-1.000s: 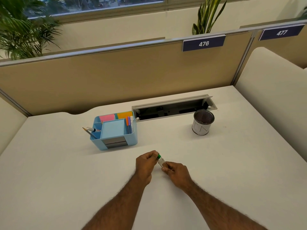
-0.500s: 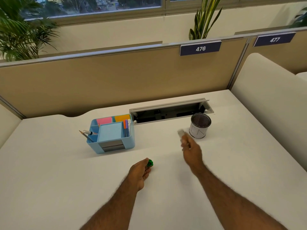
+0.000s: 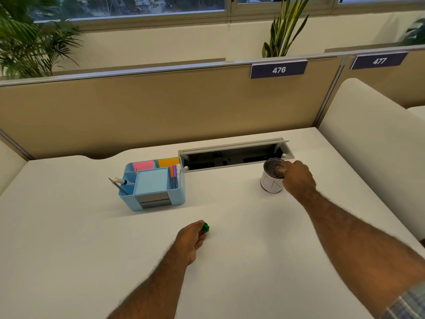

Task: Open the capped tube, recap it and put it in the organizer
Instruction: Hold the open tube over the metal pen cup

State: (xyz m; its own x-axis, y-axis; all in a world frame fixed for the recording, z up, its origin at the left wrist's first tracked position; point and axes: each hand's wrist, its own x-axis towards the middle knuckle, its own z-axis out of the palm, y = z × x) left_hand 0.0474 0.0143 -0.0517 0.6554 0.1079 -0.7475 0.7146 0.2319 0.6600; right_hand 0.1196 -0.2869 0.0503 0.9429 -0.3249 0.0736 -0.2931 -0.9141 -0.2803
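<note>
- Tube [image 3: 280,168]: its pale body sits between the fingertips of the right hand [image 3: 299,178], held over the mouth of the mesh cup [image 3: 272,180], which stands near the back right of the tabletop [image 3: 230,249]. It is blurred, so I cannot tell whether its tip is inside the cup or just above the rim.
- Green cap [image 3: 204,227] is off and pinched at the fingertips of the left hand [image 3: 190,238], low over the tabletop and well apart from the tube.
- So the opening looks done; recapping appears to be the step in hand, and the two parts are far apart for it.
- To do it well, I would bring the tube back toward the middle so both hands meet in clear sight, rather than reaching the cap across.
- Keep the open end up and the pinch on the body light, so nothing is squeezed out.
- Line the cap square with the mouth before pressing or turning; a slanted start could jam or leave it loose.
- Seat it fully, then carry the tube to the blue organizer [image 3: 153,187], to the left of the cup.
- That organizer already holds pencils, pens and sticky notes, so pick a free slot and lower the tube in gently.
</note>
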